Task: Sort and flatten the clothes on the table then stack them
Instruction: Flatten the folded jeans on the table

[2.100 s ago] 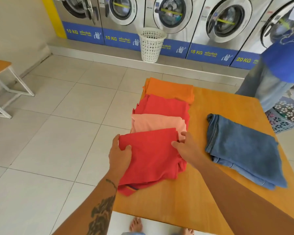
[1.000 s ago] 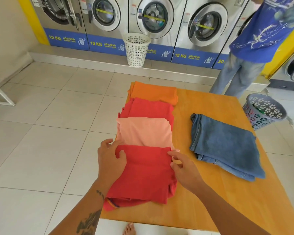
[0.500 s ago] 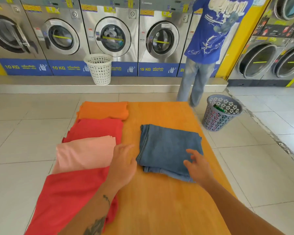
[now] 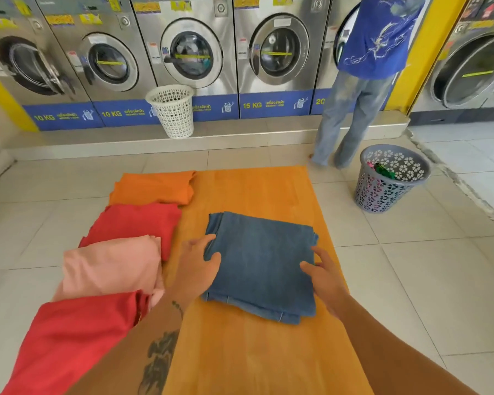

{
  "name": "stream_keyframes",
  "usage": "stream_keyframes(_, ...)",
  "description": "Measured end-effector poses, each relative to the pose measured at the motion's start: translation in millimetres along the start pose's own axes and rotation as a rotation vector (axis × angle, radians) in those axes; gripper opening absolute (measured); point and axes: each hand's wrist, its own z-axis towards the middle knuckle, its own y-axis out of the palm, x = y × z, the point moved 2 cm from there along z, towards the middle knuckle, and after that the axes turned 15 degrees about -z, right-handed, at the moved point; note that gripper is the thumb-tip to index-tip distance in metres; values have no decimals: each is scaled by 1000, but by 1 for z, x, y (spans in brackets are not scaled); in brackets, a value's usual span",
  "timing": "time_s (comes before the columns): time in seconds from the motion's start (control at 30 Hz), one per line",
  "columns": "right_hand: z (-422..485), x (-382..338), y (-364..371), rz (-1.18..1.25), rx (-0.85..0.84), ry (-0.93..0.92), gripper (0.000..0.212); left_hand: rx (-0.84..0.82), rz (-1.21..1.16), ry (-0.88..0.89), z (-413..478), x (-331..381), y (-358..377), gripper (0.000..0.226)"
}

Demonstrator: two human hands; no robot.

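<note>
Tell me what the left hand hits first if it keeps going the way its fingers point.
The folded jeans. The left hand is already at their left edge, fingers aimed up and to the right across the denim, apparently touching it.

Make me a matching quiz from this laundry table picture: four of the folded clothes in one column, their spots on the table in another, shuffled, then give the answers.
Things:
1. orange garment
2. pink garment
3. folded jeans
4. nearest red garment

Places:
A. between both hands, right of the shirt row
B. closest to the camera in the left row
C. farthest end of the left row
D. between the two red garments

Pairs: 1-C, 2-D, 3-A, 4-B
</note>
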Motion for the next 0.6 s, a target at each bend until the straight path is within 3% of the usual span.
stream_keyframes(0.17,13,-5,25,35,0,17,49,-125,-109,-115,36,-20,16,53)
stream_keyframes(0.37,43,-16,40,-152,107,0,58,-189,-517,-179,68,-31,26,56)
stream_keyframes(0.6,119,-86,22,-409,162,-150,63,-51,-672,-130,126,-4,31,57)
